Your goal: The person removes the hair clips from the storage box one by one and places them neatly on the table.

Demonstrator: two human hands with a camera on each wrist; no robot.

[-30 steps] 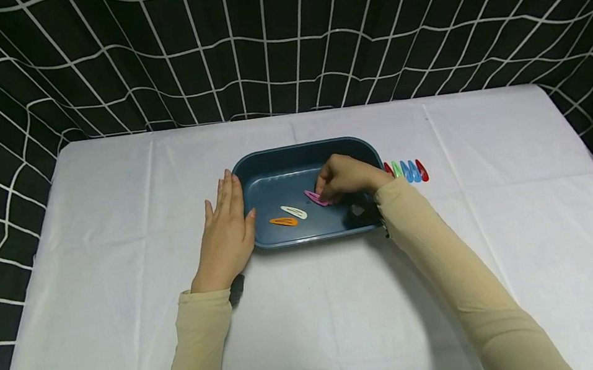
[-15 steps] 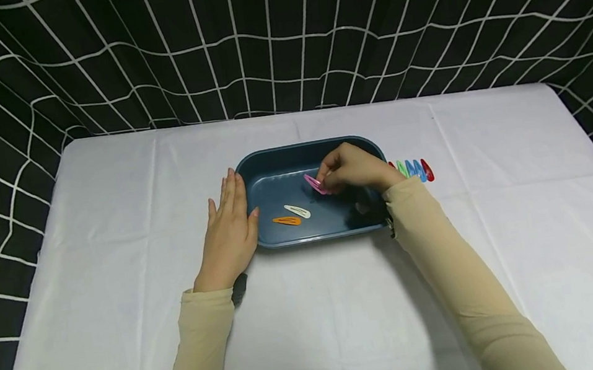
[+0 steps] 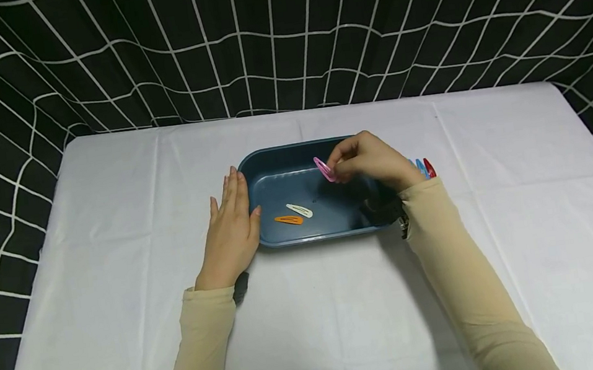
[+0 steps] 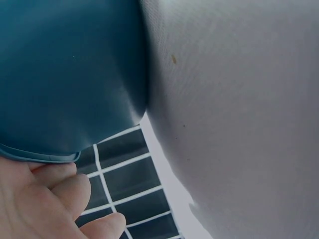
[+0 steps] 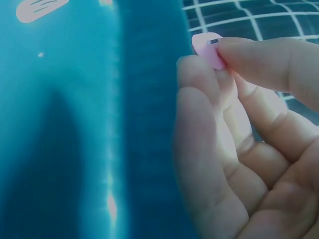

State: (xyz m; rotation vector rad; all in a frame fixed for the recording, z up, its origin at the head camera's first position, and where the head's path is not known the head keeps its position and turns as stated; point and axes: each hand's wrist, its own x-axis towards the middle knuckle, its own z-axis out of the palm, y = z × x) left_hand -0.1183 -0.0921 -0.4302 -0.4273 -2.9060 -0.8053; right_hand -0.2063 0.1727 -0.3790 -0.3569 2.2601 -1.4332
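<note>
A pink snap hair clip (image 3: 324,169) is pinched between the thumb and fingers of my right hand (image 3: 369,160), held over the right part of a blue-grey tray (image 3: 304,239). The right wrist view shows the clip (image 5: 208,50) at the fingertips, beside the tray wall (image 5: 154,124). My left hand (image 3: 228,234) lies with straight fingers along the tray's left side, thumb at the near left corner. Inside the tray rest a white hair clip (image 3: 300,210) and an orange hair clip (image 3: 288,220), close together on the floor.
Right of the tray, a row of hair clips lies on the white cloth, partly hidden by my right hand; a blue clip (image 3: 421,167) and a red clip (image 3: 430,167) show. A black curtain with a white grid (image 3: 277,37) stands behind the table.
My right hand has lifted the pink clip off the tray floor and carried it up, away and to the right. The left hand stays against the tray.
</note>
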